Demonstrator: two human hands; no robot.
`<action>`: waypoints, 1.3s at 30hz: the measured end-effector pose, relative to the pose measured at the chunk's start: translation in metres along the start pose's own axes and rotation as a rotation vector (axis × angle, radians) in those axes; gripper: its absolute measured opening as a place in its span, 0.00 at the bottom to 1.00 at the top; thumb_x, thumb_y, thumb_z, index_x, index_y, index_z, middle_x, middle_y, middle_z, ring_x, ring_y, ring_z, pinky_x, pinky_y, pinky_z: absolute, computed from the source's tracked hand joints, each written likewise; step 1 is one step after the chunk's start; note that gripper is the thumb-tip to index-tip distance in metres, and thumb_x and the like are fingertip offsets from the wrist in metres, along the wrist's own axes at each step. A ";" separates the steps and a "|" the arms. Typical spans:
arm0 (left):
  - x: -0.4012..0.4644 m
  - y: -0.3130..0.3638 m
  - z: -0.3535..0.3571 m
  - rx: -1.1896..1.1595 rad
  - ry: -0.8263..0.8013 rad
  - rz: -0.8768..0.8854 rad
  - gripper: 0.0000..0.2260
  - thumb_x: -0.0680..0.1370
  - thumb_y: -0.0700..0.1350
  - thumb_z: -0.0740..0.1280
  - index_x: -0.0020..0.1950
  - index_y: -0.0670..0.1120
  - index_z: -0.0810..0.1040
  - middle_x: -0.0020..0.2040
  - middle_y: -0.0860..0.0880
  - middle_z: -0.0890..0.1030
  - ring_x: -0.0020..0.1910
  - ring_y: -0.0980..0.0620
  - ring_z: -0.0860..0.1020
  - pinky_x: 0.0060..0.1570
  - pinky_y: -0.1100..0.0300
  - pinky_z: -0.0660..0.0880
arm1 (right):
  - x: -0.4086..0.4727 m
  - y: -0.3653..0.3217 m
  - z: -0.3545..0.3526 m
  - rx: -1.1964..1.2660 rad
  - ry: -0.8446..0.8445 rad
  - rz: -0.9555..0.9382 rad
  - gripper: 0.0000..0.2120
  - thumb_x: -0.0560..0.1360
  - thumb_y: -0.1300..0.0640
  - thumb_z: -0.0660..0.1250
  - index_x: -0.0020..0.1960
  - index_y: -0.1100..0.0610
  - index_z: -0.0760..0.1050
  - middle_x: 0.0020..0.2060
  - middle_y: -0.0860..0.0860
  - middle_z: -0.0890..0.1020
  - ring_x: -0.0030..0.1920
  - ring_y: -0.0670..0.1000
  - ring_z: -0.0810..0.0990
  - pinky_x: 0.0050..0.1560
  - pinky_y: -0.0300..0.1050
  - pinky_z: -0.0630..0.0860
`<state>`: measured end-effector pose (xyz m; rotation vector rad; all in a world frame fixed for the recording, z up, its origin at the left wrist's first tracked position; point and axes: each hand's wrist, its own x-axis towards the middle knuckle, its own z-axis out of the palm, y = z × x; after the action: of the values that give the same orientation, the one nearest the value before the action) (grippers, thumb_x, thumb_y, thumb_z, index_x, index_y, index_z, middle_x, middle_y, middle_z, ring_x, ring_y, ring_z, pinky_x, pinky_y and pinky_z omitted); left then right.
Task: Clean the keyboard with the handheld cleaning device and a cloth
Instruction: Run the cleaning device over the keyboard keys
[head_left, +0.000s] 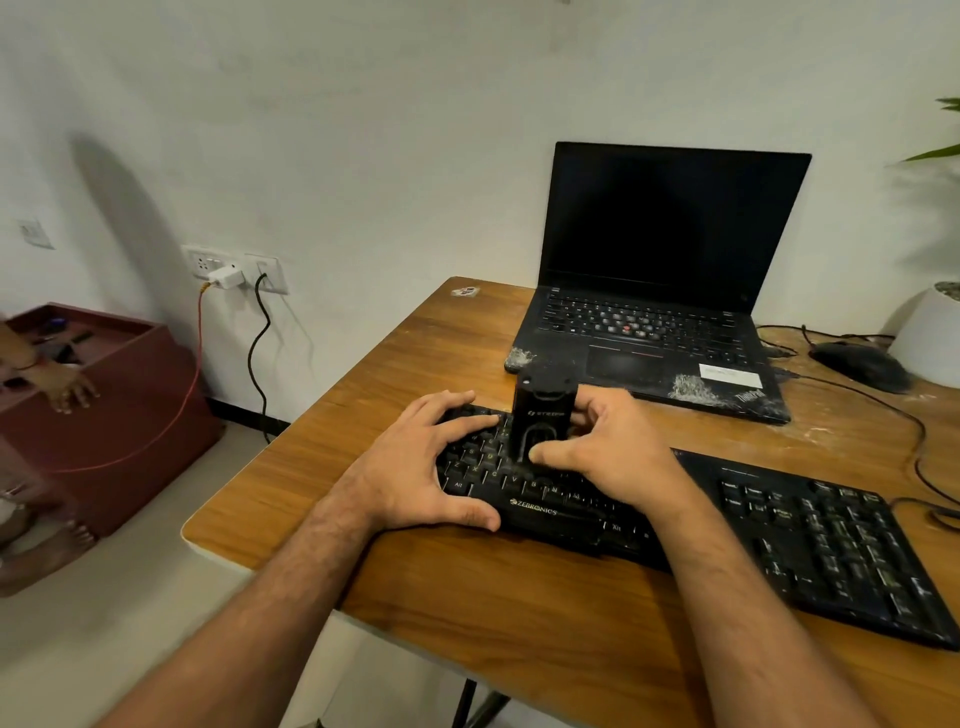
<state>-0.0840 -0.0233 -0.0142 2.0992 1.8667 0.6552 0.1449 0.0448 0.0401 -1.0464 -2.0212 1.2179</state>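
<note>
Wooden desk (467, 587) carries the black Zebronics keyboard (810, 535), whose long axis runs from the near-left corner away to the right, so most of its keys lie to the right of both hands. At its left end the black handheld cleaning device (543, 415) stands upright on the letter keys, between the hands. The right hand (608, 447) grips the device, thumb on its front and fingers curled round its far side. The left hand (421, 467) lies spread, fingers straight on the keys, thumb at the front edge, steadying the board. No cloth is in view. The coming sweep likely runs rightward.
</note>
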 end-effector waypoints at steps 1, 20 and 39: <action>0.000 0.000 0.000 0.002 0.000 0.002 0.50 0.57 0.81 0.68 0.76 0.65 0.64 0.79 0.61 0.57 0.79 0.60 0.51 0.77 0.43 0.58 | -0.002 0.000 0.001 0.002 -0.047 0.002 0.21 0.68 0.64 0.78 0.54 0.43 0.81 0.45 0.40 0.86 0.45 0.39 0.85 0.45 0.39 0.80; -0.001 0.002 -0.001 0.005 -0.005 -0.002 0.50 0.56 0.81 0.67 0.76 0.65 0.65 0.79 0.61 0.57 0.78 0.60 0.51 0.77 0.44 0.57 | 0.020 0.008 0.013 -0.140 0.223 -0.041 0.21 0.69 0.63 0.76 0.59 0.47 0.81 0.46 0.40 0.84 0.47 0.41 0.82 0.50 0.42 0.80; -0.001 0.002 -0.002 0.004 -0.011 -0.003 0.50 0.57 0.80 0.68 0.76 0.64 0.65 0.79 0.62 0.56 0.78 0.61 0.51 0.77 0.44 0.58 | 0.030 0.018 0.001 -0.194 0.351 0.021 0.19 0.69 0.62 0.76 0.57 0.47 0.80 0.47 0.43 0.84 0.44 0.43 0.83 0.39 0.34 0.76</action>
<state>-0.0833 -0.0248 -0.0116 2.0982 1.8661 0.6388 0.1338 0.0747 0.0256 -1.2769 -1.8788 0.7911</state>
